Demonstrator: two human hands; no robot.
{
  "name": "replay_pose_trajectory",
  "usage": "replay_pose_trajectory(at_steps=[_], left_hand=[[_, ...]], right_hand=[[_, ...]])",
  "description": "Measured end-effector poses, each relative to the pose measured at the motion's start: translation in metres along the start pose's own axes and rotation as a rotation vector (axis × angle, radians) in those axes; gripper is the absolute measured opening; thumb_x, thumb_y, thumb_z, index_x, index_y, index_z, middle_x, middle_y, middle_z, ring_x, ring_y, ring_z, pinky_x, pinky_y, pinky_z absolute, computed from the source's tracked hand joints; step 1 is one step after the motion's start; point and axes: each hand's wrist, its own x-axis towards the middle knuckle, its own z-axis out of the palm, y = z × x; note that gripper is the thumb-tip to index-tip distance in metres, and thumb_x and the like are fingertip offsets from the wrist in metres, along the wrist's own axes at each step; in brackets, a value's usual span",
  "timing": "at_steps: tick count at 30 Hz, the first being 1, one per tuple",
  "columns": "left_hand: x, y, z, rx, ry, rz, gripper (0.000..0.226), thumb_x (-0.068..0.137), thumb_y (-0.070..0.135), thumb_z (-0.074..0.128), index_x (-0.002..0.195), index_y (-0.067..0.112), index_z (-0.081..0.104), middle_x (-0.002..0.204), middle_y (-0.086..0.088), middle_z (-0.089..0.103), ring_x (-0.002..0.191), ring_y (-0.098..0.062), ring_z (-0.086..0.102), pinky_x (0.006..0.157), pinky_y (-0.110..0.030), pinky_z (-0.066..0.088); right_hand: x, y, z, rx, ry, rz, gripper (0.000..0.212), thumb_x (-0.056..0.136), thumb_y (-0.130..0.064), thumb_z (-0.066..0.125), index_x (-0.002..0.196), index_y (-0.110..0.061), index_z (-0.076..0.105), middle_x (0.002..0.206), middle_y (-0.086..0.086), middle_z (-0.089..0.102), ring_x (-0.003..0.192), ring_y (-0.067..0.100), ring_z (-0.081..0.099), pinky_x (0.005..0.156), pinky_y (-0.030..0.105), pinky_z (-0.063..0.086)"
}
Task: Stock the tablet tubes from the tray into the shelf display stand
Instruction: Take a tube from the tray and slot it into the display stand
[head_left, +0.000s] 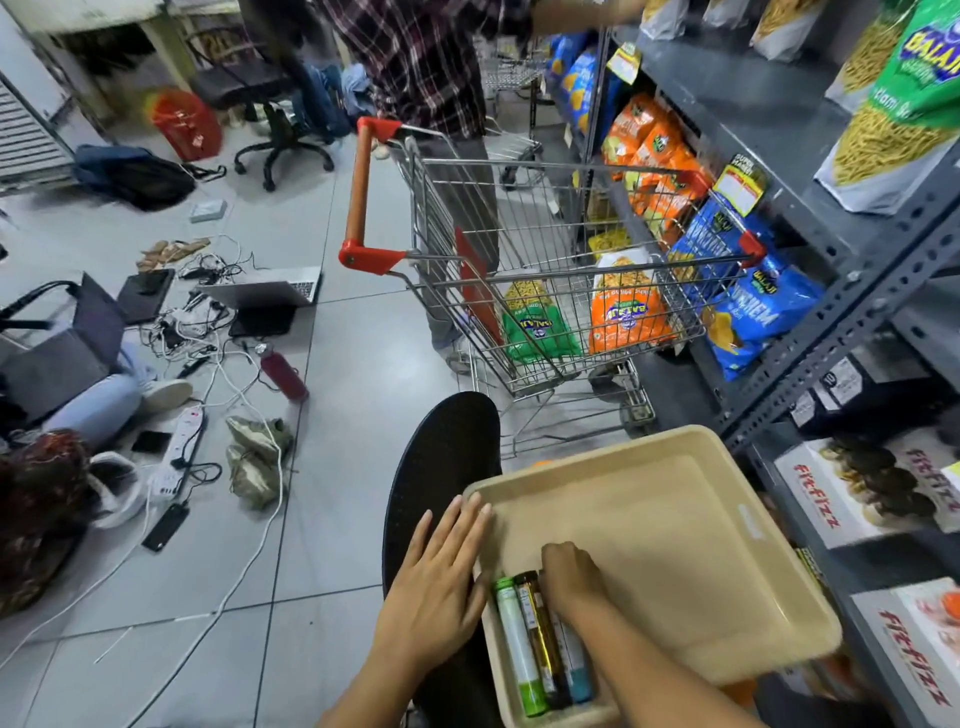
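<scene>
Head view – right hand (571, 574) hiding tubes (540, 639), tray (675, 467)

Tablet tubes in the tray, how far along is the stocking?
Most of the beige tray is bare, so much may already be shelved, though no display stand is visible. In hand: the right hand reaches onto three remaining tubes, green-white, dark gold and blue-capped; the left hand steadies the rim. Those three remain.
</scene>
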Motion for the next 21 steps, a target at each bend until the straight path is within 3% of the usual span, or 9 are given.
replay_pose_trajectory(at_steps=[6,13,18,21], left_hand=[[0.000,-0.002,0.001,-0.001,0.009,-0.009,0.069,0.096,0.037,0.046,0.153,0.016,0.014,0.160,-0.002,0.013,0.146,-0.016,0.005,0.114,-0.044,0.012],[0.001,-0.002,0.004,-0.027,0.066,0.012,0.068,0.093,0.035,0.048,0.152,0.015,0.021,0.158,-0.001,0.020,0.146,-0.015,0.010,0.113,-0.044,0.015],[0.004,-0.001,-0.001,-0.018,0.107,-0.012,0.065,0.091,0.034,0.043,0.151,0.016,0.023,0.158,-0.001,0.023,0.145,-0.015,0.010,0.114,-0.044,0.012],[0.028,0.011,-0.018,-0.011,0.160,0.010,0.067,0.088,0.036,0.037,0.150,0.013,0.027,0.156,-0.004,0.025,0.145,-0.017,0.013,0.114,-0.045,0.010]], right_hand=[[0.001,-0.020,-0.023,-0.015,-0.057,0.008,0.035,0.084,-0.017,0.064,0.115,-0.005,0.059,0.122,0.016,0.061,0.112,0.034,0.059,0.087,0.037,0.051],[-0.037,-0.022,-0.072,-0.109,0.053,-0.087,0.023,0.085,-0.002,0.059,0.107,0.002,0.063,0.117,0.022,0.062,0.110,0.036,0.061,0.086,0.036,0.052],[-0.100,-0.019,-0.141,-0.145,0.153,-0.202,0.019,0.081,-0.005,0.065,0.099,-0.010,0.066,0.112,0.021,0.066,0.105,0.035,0.063,0.079,0.034,0.050],[-0.146,-0.021,-0.192,-0.122,0.220,-0.291,0.034,0.080,0.002,0.062,0.111,-0.014,0.063,0.123,0.017,0.059,0.113,0.035,0.058,0.085,0.034,0.047]])
